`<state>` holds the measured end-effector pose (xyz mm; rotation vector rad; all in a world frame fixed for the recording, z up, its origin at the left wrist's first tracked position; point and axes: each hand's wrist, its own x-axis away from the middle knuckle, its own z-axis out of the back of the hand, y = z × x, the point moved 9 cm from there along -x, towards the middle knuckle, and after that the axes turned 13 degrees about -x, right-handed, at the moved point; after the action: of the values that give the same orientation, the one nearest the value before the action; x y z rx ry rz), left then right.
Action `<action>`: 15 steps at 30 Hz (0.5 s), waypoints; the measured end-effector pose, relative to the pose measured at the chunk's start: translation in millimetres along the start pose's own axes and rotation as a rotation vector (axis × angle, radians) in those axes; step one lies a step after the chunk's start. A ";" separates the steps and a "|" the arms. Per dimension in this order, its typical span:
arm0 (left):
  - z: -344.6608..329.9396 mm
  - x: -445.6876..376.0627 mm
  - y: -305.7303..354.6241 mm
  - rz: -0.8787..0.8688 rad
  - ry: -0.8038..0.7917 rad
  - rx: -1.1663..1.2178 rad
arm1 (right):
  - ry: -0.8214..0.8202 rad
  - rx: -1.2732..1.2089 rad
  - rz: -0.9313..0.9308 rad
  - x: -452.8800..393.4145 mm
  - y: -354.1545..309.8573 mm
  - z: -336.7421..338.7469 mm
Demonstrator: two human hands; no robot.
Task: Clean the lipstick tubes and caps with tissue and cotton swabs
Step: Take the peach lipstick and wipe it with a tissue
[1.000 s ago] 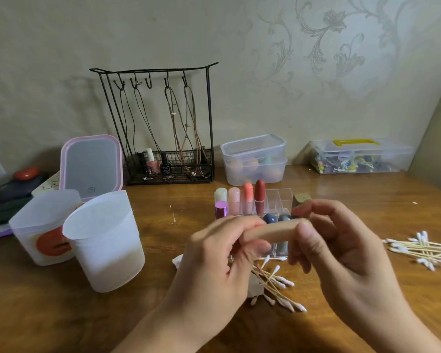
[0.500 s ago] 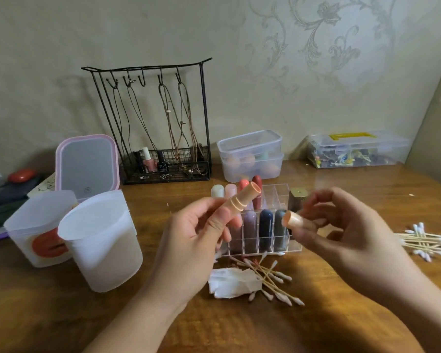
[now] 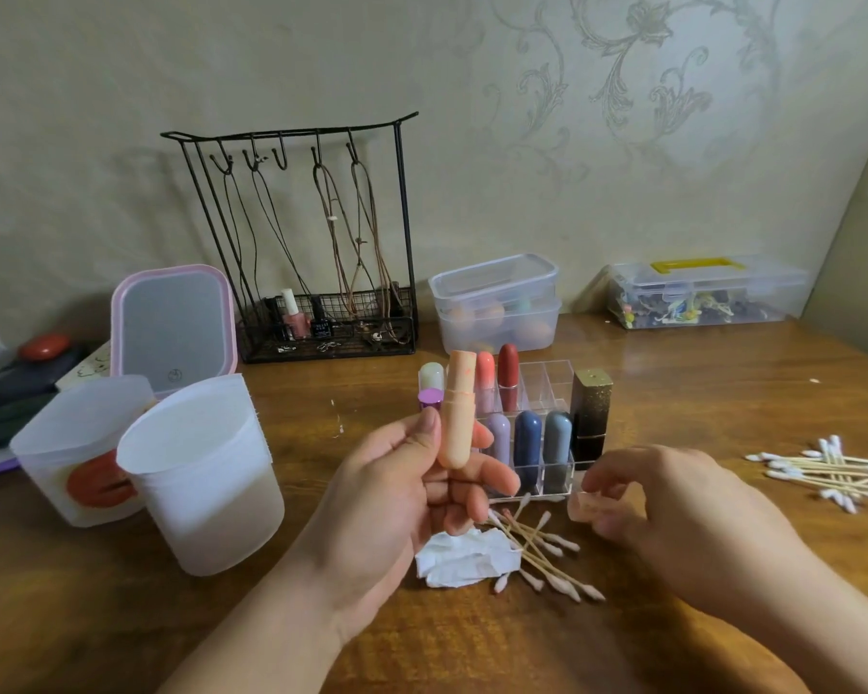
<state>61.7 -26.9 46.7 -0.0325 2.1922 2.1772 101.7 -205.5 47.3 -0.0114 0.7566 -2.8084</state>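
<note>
Wooden bench (image 3: 672, 393) work: left hand (image 3: 397, 498) clamps the lipstick tube (image 3: 456, 418) upright for inspection, while at four o'clock the right hand (image 3: 672, 513) pinches its cap (image 3: 583, 506) low, seemingly parking it.

A home dressing table: wallpapered wall (image 3: 622, 117), jewellery stand (image 3: 301, 242), pink mirror (image 3: 171, 325), lipstick organiser (image 3: 547, 393)
</note>
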 end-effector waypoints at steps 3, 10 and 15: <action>-2.3 0.0 -0.9 0.013 -0.013 0.009 | -0.002 0.018 -0.001 2.7 -1.9 -1.3; -10.7 0.7 -4.0 -0.008 -0.033 0.098 | 0.131 0.065 0.072 6.2 -10.0 13.3; -11.3 2.0 3.0 -0.158 0.071 0.304 | 0.300 -0.922 0.379 27.1 -27.1 27.8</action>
<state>59.3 -38.2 49.6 -0.2633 2.4412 1.7701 71.2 -202.6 83.5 0.3554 1.8211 -1.9141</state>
